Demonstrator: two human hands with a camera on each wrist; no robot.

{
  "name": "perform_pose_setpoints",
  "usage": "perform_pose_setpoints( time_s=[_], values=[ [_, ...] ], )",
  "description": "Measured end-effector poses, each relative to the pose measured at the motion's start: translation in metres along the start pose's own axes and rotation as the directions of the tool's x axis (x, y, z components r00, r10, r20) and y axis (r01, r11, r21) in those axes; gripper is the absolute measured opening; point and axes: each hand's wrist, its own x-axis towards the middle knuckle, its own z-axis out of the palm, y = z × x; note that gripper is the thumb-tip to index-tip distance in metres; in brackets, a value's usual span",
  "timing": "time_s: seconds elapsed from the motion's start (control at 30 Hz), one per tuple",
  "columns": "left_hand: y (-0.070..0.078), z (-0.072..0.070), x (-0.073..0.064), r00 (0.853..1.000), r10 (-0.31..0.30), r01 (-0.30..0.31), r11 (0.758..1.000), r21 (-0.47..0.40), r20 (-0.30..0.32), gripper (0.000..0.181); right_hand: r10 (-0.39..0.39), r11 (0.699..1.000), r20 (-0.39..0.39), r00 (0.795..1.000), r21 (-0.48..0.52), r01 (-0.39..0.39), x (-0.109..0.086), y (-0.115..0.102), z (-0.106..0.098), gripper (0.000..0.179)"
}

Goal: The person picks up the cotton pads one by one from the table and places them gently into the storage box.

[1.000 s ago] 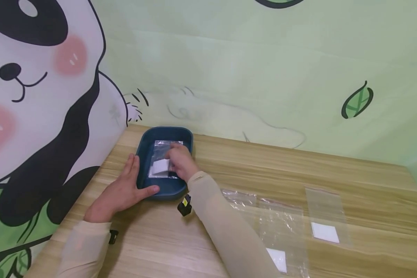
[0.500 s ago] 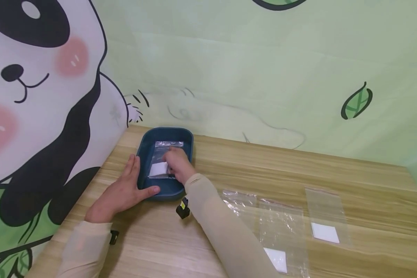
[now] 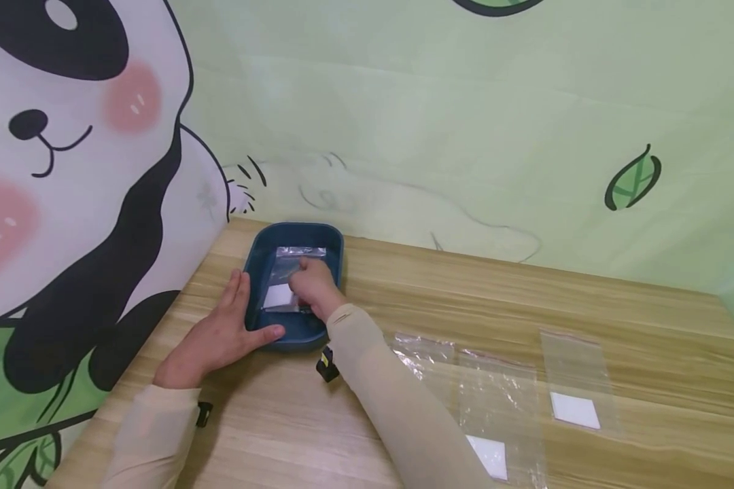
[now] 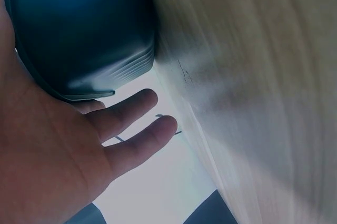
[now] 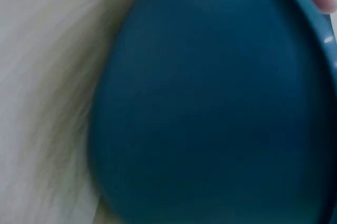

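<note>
In the head view, my left hand (image 3: 211, 339) lies along the left rim of a dark blue tray (image 3: 296, 337). Its fingers are straight and the thumb reaches over the near rim; the left wrist view shows the outstretched fingers (image 4: 139, 142) beside the tray's outer wall. My right hand (image 3: 315, 285) is inside the tray, its fingers curled at the right side of a clear zip bag (image 3: 284, 268) with a white card (image 3: 278, 297) in it. The fingertips are hidden under the hand. Only the tray's blue surface (image 5: 210, 97) fills most of the right wrist view.
More clear zip bags lie on the wooden table (image 3: 269, 435) to the right: one bag (image 3: 578, 363) with a white card, a middle bag (image 3: 495, 394) with another, and one bag (image 3: 425, 353) partly behind the right sleeve. A panda-print backdrop (image 3: 404, 136) rises behind the table.
My right hand has shifted slightly left and down inside the tray, and the white card has moved a little left with it. The left hand stays against the rim.
</note>
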Motion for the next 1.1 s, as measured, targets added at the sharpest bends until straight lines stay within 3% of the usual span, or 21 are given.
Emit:
perform_pose_setpoints(
  time_s=[0.13,0.37,0.57,0.77,1.1],
  values=[
    [-0.0002,-0.0005,0.0003,1.000,-0.005,0.005,1.000,0.004,0.007,0.123,-0.058,0.995,-0.028,0.998,-0.077,0.056,0.0001,0.0028,-0.0008,0.065],
    [0.0000,-0.0013,0.0005,1.000,-0.007,0.007,1.000,0.000,0.014,0.123,-0.097,0.984,-0.053,0.994,-0.154,0.087,0.0005,0.0043,-0.0010,0.060],
    [-0.0005,-0.0014,0.0001,1.000,-0.003,0.003,1.000,0.001,0.012,0.125,-0.148,0.949,-0.080,0.986,-0.293,0.119,-0.0006,0.0035,-0.0009,0.053],
    [0.0004,-0.0014,0.0000,1.000,-0.002,0.002,1.000,-0.002,0.016,0.122,-0.126,0.949,-0.110,0.986,-0.303,0.087,-0.0026,0.0021,-0.0008,0.051],
    [0.0006,-0.0024,0.0000,1.000,0.001,-0.001,1.000,0.002,0.017,0.124,-0.158,0.933,-0.103,0.982,-0.342,0.114,-0.0011,0.0041,-0.0003,0.054]
  ],
)
